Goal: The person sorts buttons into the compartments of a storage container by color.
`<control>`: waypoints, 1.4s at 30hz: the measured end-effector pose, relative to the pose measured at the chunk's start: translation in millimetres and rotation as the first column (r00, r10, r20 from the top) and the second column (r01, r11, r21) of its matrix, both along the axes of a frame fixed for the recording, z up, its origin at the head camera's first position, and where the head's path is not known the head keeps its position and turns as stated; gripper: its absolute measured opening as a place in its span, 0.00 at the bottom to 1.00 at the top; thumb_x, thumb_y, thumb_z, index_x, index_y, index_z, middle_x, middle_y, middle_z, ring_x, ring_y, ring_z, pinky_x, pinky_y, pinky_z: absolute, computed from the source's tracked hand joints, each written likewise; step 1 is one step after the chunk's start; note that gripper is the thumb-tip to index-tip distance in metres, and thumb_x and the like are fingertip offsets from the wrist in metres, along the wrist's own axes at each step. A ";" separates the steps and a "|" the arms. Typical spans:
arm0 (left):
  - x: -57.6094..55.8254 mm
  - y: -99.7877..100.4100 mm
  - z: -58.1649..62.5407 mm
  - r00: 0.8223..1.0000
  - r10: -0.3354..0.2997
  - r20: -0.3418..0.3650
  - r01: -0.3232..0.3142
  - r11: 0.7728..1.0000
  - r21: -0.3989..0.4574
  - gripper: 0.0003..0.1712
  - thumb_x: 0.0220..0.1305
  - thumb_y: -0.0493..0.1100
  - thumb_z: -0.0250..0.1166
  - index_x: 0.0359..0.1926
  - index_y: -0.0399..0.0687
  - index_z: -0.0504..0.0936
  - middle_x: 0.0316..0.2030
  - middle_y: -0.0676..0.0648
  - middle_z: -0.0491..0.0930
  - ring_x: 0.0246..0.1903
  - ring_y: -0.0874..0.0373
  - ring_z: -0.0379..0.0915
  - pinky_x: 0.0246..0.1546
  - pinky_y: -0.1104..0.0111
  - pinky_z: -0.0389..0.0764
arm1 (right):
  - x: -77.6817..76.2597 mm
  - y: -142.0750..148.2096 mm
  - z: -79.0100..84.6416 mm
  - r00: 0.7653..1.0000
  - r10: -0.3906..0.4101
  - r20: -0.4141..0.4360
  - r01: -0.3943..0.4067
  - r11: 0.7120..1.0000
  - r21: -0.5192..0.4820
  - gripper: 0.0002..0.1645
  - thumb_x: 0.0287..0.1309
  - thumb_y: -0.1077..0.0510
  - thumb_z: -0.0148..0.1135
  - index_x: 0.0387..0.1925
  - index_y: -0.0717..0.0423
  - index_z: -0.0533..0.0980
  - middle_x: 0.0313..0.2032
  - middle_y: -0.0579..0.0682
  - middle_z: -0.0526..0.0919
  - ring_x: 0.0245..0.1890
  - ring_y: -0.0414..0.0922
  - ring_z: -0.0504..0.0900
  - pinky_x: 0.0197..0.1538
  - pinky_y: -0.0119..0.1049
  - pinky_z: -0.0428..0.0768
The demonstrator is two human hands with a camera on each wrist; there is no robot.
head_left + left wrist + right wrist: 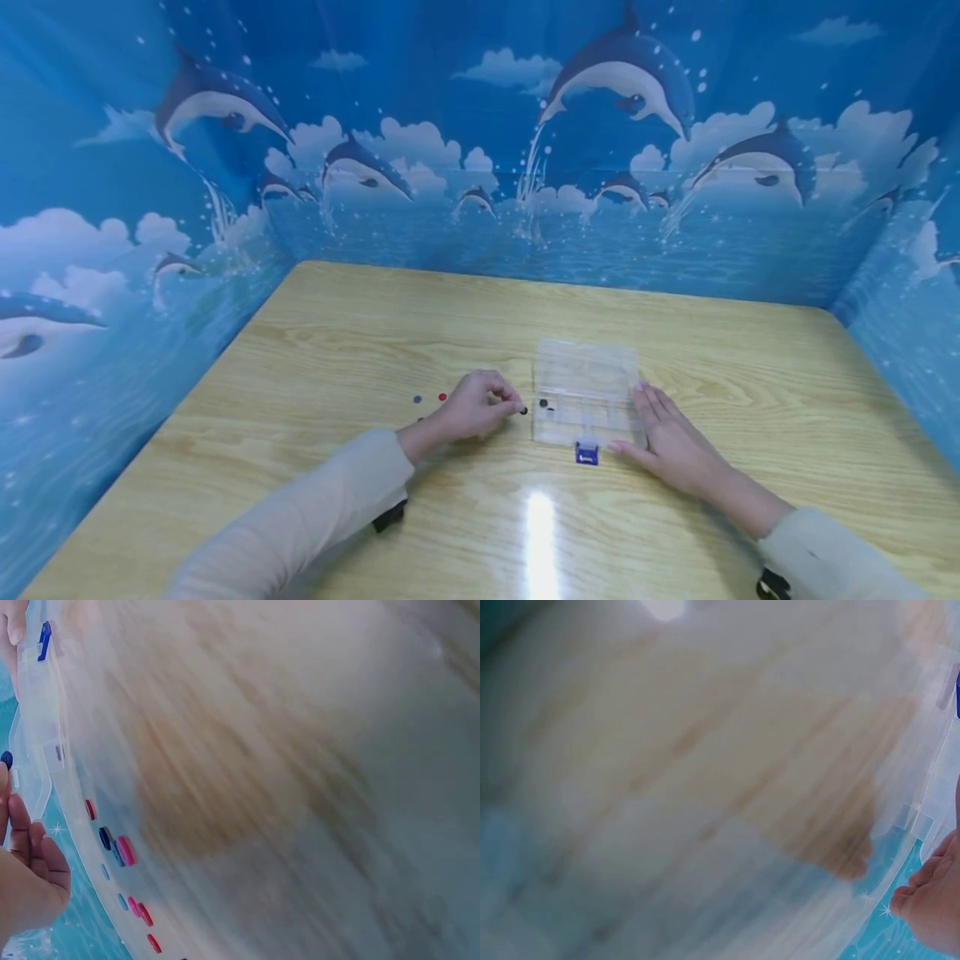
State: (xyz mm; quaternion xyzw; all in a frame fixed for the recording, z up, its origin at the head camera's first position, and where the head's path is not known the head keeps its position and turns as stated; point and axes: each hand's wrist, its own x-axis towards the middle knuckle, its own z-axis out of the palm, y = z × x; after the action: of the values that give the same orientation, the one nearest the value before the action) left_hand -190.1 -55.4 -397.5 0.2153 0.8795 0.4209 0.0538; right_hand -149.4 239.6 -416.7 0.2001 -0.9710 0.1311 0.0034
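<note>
Between thumb and fingertip, my left hand point(480, 406) pinches a small dark round button point(523, 410), just left of a clear plastic compartment box point(558, 436). In the left wrist view that button point(7, 759) looks dark blue. The box lies with its transparent lid point(587, 367) folded back and a blue latch point(587, 453) at its front. A dark button point(543, 403) sits in a left compartment, with another small piece beside it. My right hand point(675, 446) rests against the box's right side, its fingers extended.
Several loose buttons lie on the wooden table left of the box, among them a red one point(442, 397) and a grey-blue one point(417, 399). Pink point(126, 850) and light blue ones show in the left wrist view. A dolphin-print curtain point(450, 225) encloses the table's back and sides.
</note>
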 end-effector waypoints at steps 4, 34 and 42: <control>-0.6 4.6 0.0 1.000 0.011 0.029 -0.011 1.000 0.014 0.03 0.57 0.40 0.65 0.29 0.46 0.83 0.30 0.51 0.80 0.37 0.61 0.73 0.48 0.64 0.73 | 0.5 -0.8 1.0 1.000 -0.003 0.006 0.003 1.000 -0.001 0.56 0.57 0.35 0.53 0.65 0.76 0.48 0.67 0.73 0.49 0.67 0.68 0.50 0.66 0.59 0.54; -6.8 37.3 2.4 0.997 0.021 0.073 -0.027 0.996 0.087 0.04 0.55 0.39 0.66 0.31 0.44 0.84 0.29 0.49 0.80 0.34 0.63 0.72 0.41 0.74 0.73 | 1.1 -1.0 1.0 1.000 0.009 -0.019 -0.009 1.000 0.008 0.55 0.57 0.35 0.54 0.64 0.78 0.50 0.66 0.74 0.51 0.67 0.68 0.52 0.66 0.58 0.55; -9.1 46.4 2.1 0.995 0.035 0.095 -0.040 0.998 0.050 0.03 0.55 0.42 0.66 0.30 0.47 0.84 0.29 0.53 0.78 0.30 0.65 0.68 0.35 0.76 0.70 | 1.0 -0.7 1.3 1.000 0.000 -0.015 0.000 1.000 0.008 0.55 0.57 0.35 0.53 0.64 0.77 0.50 0.66 0.74 0.51 0.67 0.68 0.52 0.66 0.59 0.55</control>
State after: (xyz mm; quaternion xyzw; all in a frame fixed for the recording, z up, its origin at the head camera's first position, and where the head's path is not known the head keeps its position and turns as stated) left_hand -199.2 -8.9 -395.4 0.1800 0.8688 0.4540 0.0816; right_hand -148.4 238.8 -415.5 0.2012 -0.9714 0.1256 0.0100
